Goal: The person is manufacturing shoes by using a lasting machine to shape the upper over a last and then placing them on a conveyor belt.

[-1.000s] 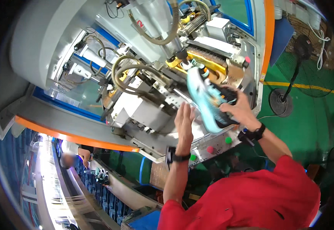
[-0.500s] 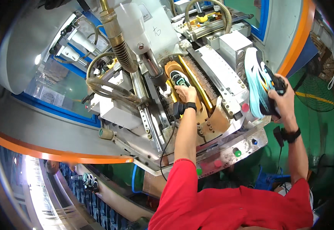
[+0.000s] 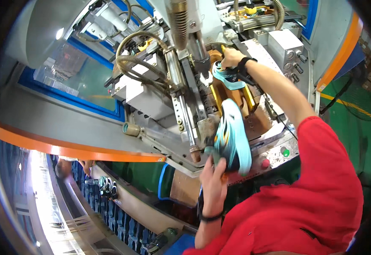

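From the head camera, a grey machine [image 3: 160, 97] fills the view, its ribbed hoses [image 3: 130, 59] and a vertical steel column [image 3: 194, 38] crowding the work pocket. A green button [image 3: 285, 151] and a red button [image 3: 265, 163] sit on its front panel. The left hand [image 3: 214, 178] grips a light-blue shoe [image 3: 233, 135] with orange trim, sole outward. The right hand [image 3: 232, 57] clasps a second blue shoe [image 3: 229, 78] inside the machine.

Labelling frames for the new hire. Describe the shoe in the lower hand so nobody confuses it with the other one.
Start at the big grey machine with the orange-edged front. Just below its centre, by the green button and red button, the left hand holds up a light-blue shoe. Unlike the second blue piece under the right hand deep in the machine, it is free of the machine.
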